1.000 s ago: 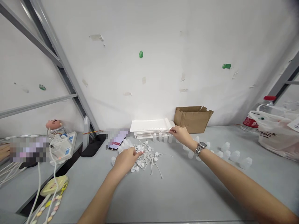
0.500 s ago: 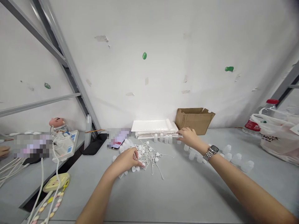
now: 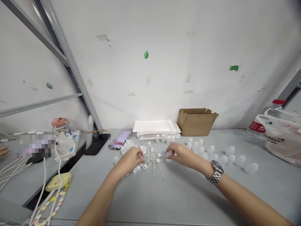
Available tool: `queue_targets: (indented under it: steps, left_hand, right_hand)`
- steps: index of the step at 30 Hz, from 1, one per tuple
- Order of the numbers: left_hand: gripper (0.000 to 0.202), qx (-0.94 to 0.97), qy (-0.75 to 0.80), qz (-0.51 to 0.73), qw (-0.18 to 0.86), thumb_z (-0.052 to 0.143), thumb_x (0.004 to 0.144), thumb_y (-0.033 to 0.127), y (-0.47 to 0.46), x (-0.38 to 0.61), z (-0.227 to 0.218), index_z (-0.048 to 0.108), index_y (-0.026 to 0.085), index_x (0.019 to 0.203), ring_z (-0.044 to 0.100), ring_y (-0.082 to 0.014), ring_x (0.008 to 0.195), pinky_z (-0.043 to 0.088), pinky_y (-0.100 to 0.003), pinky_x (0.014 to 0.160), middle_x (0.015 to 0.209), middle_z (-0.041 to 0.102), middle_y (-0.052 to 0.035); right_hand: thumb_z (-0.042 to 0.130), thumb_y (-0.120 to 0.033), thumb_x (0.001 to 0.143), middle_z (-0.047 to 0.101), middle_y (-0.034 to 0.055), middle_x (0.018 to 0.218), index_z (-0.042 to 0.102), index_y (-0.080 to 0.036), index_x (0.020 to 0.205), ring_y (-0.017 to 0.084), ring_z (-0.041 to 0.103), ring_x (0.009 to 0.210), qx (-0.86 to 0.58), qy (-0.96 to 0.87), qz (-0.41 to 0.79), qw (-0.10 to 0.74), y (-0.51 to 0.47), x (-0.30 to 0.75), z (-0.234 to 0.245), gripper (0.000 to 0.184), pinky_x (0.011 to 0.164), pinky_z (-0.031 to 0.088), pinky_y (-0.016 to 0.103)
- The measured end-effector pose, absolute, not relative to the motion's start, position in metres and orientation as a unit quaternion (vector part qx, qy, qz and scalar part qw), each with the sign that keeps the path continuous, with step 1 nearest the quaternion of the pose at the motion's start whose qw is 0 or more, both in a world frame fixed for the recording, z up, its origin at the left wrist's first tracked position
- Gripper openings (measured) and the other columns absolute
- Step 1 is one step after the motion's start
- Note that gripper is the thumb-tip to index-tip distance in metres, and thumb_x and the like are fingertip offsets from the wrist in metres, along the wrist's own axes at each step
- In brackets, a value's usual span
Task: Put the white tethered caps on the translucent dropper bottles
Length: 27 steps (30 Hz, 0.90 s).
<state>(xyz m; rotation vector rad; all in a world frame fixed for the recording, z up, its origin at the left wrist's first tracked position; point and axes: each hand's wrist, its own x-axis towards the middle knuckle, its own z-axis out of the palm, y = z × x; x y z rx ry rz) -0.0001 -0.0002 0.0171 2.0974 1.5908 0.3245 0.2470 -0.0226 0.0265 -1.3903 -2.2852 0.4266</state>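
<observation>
A pile of small white caps with thin tether loops (image 3: pixel 150 158) lies in the middle of the grey table (image 3: pixel 178 194). My left hand (image 3: pixel 129 160) rests curled on the pile's left side, fingertips pinched on a cap. My right hand (image 3: pixel 182 154), with a metal watch on the wrist, holds a small translucent white bottle (image 3: pixel 169 154) at the pile's right edge. Several more small bottles (image 3: pixel 211 152) lie scattered to the right. A short row of upright bottles (image 3: pixel 164 138) stands in front of a stack of white sheets (image 3: pixel 155 128).
An open cardboard box (image 3: pixel 196 121) sits against the wall. A plastic bag (image 3: pixel 282 133) and a red-capped water bottle (image 3: pixel 261 121) are at the far right. A phone (image 3: pixel 118 139), a power strip (image 3: pixel 66 144), cables and a figurine (image 3: pixel 59 122) crowd the left side.
My right hand has drawn back from the row of upright bottles by the white sheets to the pile's right edge, with a small bottle in it. My left hand stayed on the pile.
</observation>
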Motion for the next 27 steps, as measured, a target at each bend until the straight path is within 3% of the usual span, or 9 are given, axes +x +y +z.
queue_targets:
  steps: [6,10,14,22,27]
  left_hand:
    - [0.015,0.813,0.539,0.111,0.191,0.050,0.073,0.025,-0.007,0.011,0.007,0.059,0.020,0.084,0.049,-0.0233,0.098,0.038,-0.031,0.080,0.093,0.056,-0.0067]
    - [0.013,0.820,0.545,0.102,0.145,0.046,0.074,0.017,-0.011,0.017,0.010,0.058,0.020,0.079,0.050,-0.0234,0.096,0.038,-0.031,0.078,0.090,0.058,-0.0067]
    - [0.013,0.821,0.547,0.122,0.108,0.046,0.073,0.012,-0.011,0.019,0.014,0.057,0.020,0.072,0.051,-0.0226,0.091,0.037,-0.031,0.075,0.086,0.060,-0.0061]
    - [0.008,0.763,0.598,0.188,0.159,0.048,0.076,0.020,-0.006,0.018,0.018,0.054,0.021,0.071,0.056,-0.0187,0.084,0.039,-0.028,0.068,0.082,0.064,-0.0031]
    - [0.010,0.715,0.586,0.293,0.244,0.051,0.075,0.030,-0.002,0.017,0.016,0.055,0.021,0.073,0.059,-0.0162,0.077,0.042,-0.026,0.066,0.079,0.064,-0.0004]
  right_hand:
    - [0.059,-0.020,0.073,0.057,0.0011,0.079,0.062,-0.021,0.093,0.014,0.053,0.069,-0.485,-0.798,0.273,0.229,-0.040,0.225,0.003,0.021,0.066,0.043,0.026]
    - [0.060,-0.027,0.074,0.055,0.0007,0.077,0.062,-0.019,0.081,0.014,0.050,0.070,-0.456,-0.809,0.284,0.239,-0.042,0.221,-0.004,0.010,0.065,0.042,0.026]
    - [0.057,-0.033,0.078,0.053,0.0005,0.074,0.055,-0.019,0.070,0.015,0.049,0.070,-0.468,-0.804,0.257,0.262,-0.046,0.218,-0.006,0.017,0.065,0.040,0.027]
    - [0.049,-0.035,0.082,0.054,-0.0017,0.068,0.051,-0.019,0.068,0.013,0.047,0.062,-0.498,-0.775,0.271,0.280,-0.049,0.217,-0.003,0.021,0.058,0.037,0.024]
    - [0.049,-0.037,0.082,0.056,-0.0013,0.069,0.052,-0.019,0.070,0.013,0.048,0.062,-0.494,-0.773,0.282,0.281,-0.048,0.217,-0.005,0.022,0.058,0.037,0.024]
